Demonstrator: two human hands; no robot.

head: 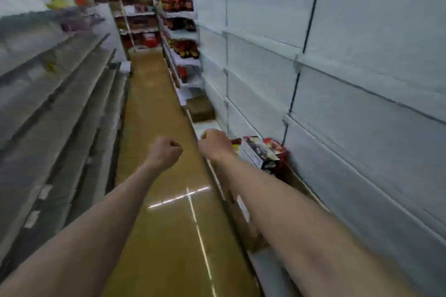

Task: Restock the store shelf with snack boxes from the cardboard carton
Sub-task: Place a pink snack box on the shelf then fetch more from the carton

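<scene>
Store aisle, view blurred by motion. Both bare forearms reach forward from the bottom of the frame.

Left hand [164, 152], centre of frame: fingers curled into a fist, nothing in it. Right hand [215, 143], just right of centre: also clenched, apparently empty; its far side is turned away, so a small item cannot be ruled out.

Task items: a small cluster of red, white and black printed snack boxes [265, 152] sits on the lowest pale grey metal store shelf [362, 128], right of centre, just beyond the right hand, tilted rather than squared up. The tiers above them on that unit show only bare back panels. A brown cardboard carton [200, 108] rests on the bottom ledge further up the aisle, above the right hand in the frame; I cannot tell whether it is open or what it holds.

Step in hand, as I judge it: between loads, hands empty, heading up the aisle toward the carton. Next move calls for closing on the carton, unclenching both hands, lifting boxes out, then returning to set them beside the existing cluster and face them.

Elsewhere: red-packaged goods [179, 5] on the far shelves, upper centre; glossy tan floor [154, 94] with a reflected strip light.

Writing: box print and shelf tags too smeared to read. No brand legible.
</scene>
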